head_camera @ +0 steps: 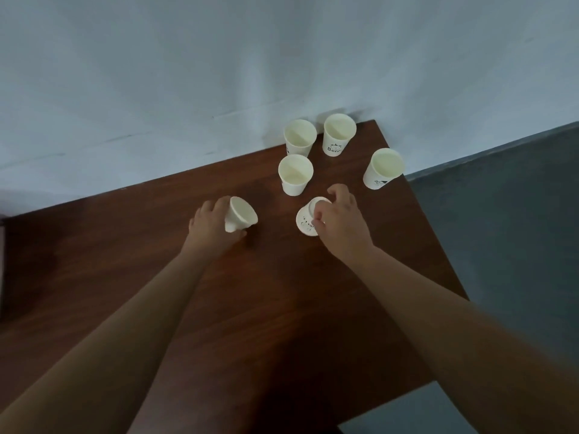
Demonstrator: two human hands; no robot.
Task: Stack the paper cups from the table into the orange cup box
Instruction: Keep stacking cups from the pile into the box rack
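1. The left hand (208, 222) grips a tilted cup (241, 218) by its base, over the middle of the table (282, 308).
2. Just to its right, the right hand (340, 220) curls round a second cup (306, 221).
3. Four upright cups (295, 174) stand farther off, apart and unstacked.
4. No orange box is in sight. I'd judge that nothing is stacked yet and all six cups remain.

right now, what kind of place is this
Likely a plain indoor room, perhaps an office corner: a wooden table set against a bare pale wall, grey floor beside it.
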